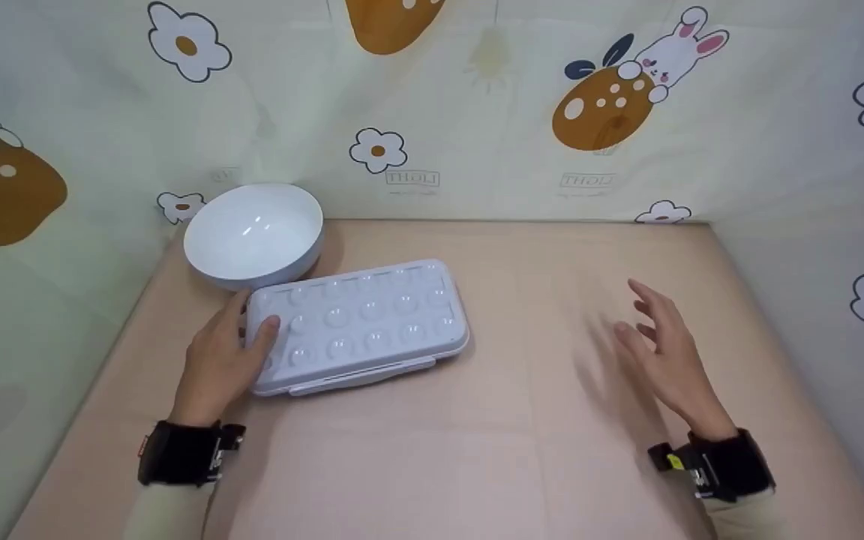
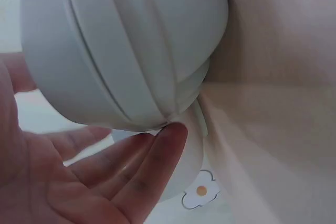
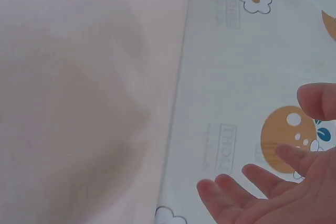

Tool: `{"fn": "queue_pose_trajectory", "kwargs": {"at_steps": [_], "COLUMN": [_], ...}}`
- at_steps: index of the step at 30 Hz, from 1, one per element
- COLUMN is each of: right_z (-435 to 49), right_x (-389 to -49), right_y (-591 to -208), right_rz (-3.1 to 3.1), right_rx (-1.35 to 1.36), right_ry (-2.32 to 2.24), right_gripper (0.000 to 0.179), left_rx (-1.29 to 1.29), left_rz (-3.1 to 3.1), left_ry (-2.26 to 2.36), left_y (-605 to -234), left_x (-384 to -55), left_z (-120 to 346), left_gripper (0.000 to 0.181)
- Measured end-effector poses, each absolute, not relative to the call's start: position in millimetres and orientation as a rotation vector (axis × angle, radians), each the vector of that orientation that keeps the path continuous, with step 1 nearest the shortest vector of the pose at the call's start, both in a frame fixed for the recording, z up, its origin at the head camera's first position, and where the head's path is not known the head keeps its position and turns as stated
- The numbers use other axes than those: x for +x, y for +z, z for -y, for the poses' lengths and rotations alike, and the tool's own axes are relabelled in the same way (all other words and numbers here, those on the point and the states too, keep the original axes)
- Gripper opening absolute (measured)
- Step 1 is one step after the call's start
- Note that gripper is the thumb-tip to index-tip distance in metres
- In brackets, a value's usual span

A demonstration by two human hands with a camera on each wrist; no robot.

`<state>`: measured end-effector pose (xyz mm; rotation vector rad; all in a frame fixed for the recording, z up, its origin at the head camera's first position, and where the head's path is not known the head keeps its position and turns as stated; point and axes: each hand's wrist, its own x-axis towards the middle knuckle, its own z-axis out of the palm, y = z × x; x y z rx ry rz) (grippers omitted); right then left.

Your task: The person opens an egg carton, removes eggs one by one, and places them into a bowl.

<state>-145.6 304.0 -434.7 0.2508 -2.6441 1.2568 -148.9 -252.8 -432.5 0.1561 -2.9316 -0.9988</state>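
Observation:
A white plastic egg box [image 1: 357, 330] with rows of round bumps on its lid lies at an angle on the table, a long clasp along its near side. My left hand [image 1: 218, 360] grips its left end, thumb over the lid and fingers round the far side. Up close in the left wrist view, the fingertips [image 2: 173, 132] meet the side of the box [image 2: 115, 51]. Off to the right, my right hand [image 1: 668, 352] hovers over the table, holding nothing. Its fingers [image 3: 236, 192] are spread and relaxed, the thumb apart.
Behind the left end of the box stands a white bowl [image 1: 256, 236], its rim close to the box's back corner. The beige table [image 1: 477, 465] is bordered at the back and sides by cloth walls [image 1: 462, 112] printed with rabbits and flowers.

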Motion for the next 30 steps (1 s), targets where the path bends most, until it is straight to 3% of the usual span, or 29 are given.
{"fn": "queue_pose_trajectory", "kwargs": {"at_steps": [6,19,30], "right_z": [-273.0,-172.6,-125.0], "right_x": [-164.8,-210.2,-219.7], "right_y": [-413.9,-426.9,-449.3], "right_rz": [2.711,2.786,2.908], "right_rx": [0.240,0.272,0.282], "right_ry": [1.591,2.022,1.833], "right_gripper": [0.062,0.065,0.067], "left_rx": [0.204,0.258,0.238], "left_rz": [2.955,3.047,3.094], "left_ry": [-1.094,-1.188,-1.180], "left_y": [-436.3,-443.2,-441.3], "left_x": [-153.6,-161.6,-162.7], "left_z": [265.5,274.6,275.0], "left_gripper": [0.073,0.084,0.084]}}
